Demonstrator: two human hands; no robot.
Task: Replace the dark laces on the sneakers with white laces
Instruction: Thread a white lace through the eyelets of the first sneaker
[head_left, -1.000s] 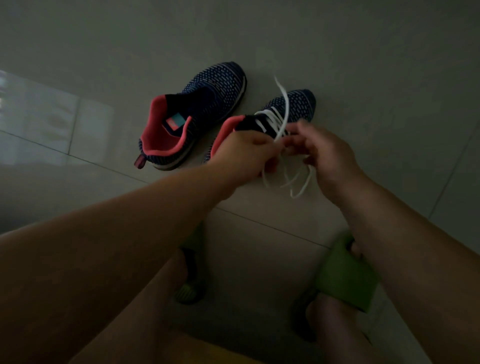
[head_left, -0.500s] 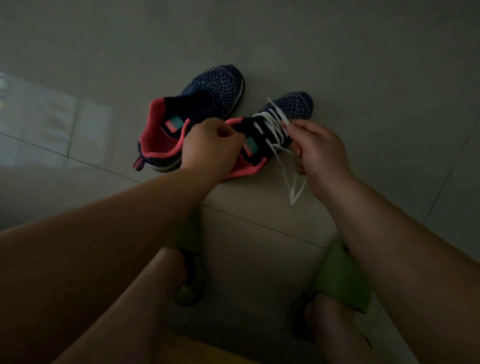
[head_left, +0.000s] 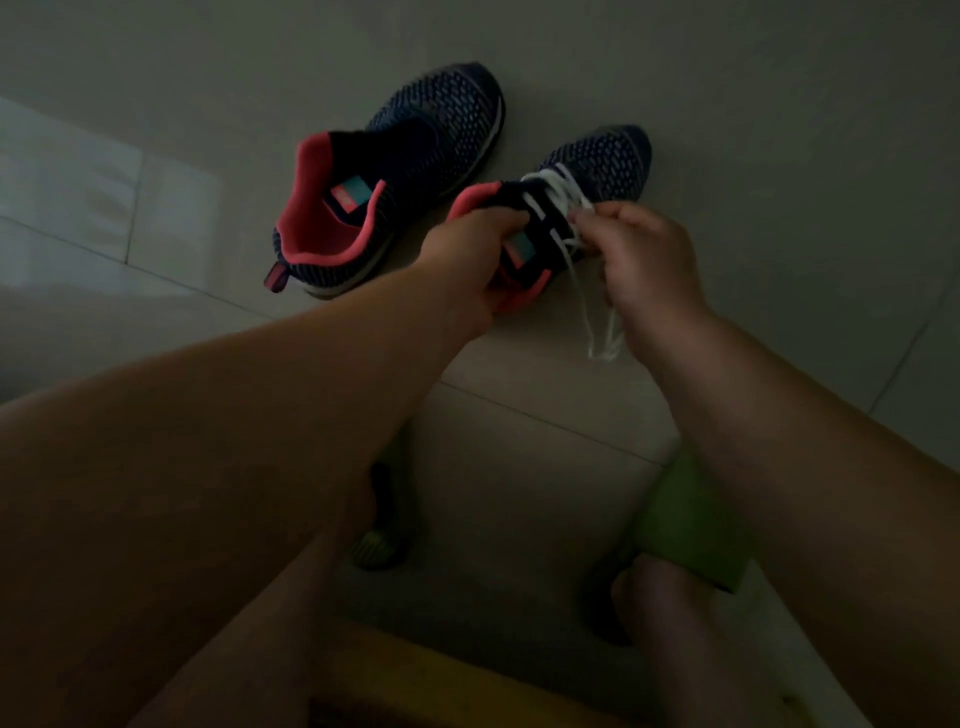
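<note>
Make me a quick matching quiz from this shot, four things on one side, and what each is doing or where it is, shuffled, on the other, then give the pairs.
Things:
1. left hand
2. right hand
3. left sneaker
4. green slipper

States:
A. has no lace in it
B. pinches the white lace
C. holds the right sneaker at its pink collar
D. lies by the person's foot, near the camera

Pairs: 1-C, 2-B, 3-A, 4-D

Bare floor lies right of the sneakers; seemingly unobstructed.
</note>
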